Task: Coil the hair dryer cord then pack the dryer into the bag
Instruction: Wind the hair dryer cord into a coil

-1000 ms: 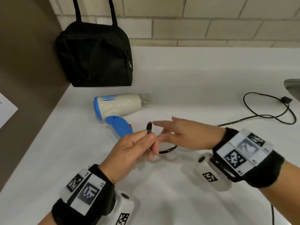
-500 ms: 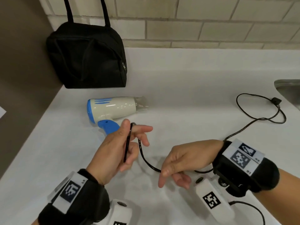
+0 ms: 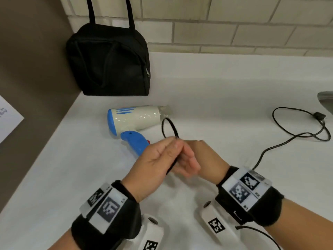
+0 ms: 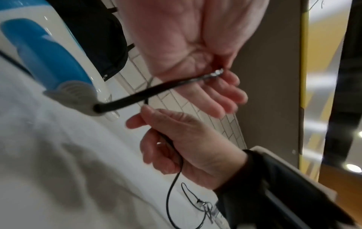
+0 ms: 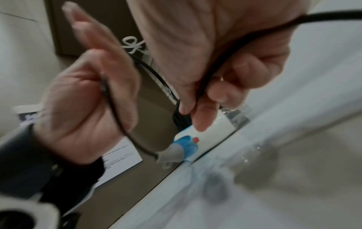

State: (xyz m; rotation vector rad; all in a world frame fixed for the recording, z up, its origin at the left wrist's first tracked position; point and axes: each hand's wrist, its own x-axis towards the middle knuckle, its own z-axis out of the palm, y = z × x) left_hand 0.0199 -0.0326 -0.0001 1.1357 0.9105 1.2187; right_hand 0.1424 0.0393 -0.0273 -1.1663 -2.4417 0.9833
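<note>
One short loop of cord [image 3: 168, 128] pinched in left hand [image 3: 155, 166], right hand [image 3: 203, 156] gripping cord too; most cord loose far right, dryer [image 3: 134, 118] unpacked, bag [image 3: 108, 60] shut.

Looks like a bathroom or washroom vanity, prob. in a public or shared bldg. White countertop [image 3: 225, 83] runs along a wall of pale rectangular tiles [image 3: 234, 24] directly behind it. At the counter's right edge, a metal sink rim [image 3: 326, 100]. Left of the counter, a brown partition panel [image 3: 27, 60] w/ a printed paper notice [image 3: 7, 120] stuck on it. On the counter near the panel: black bag [image 3: 108, 60], hair dryer [image 3: 135, 118] just in front.
</note>
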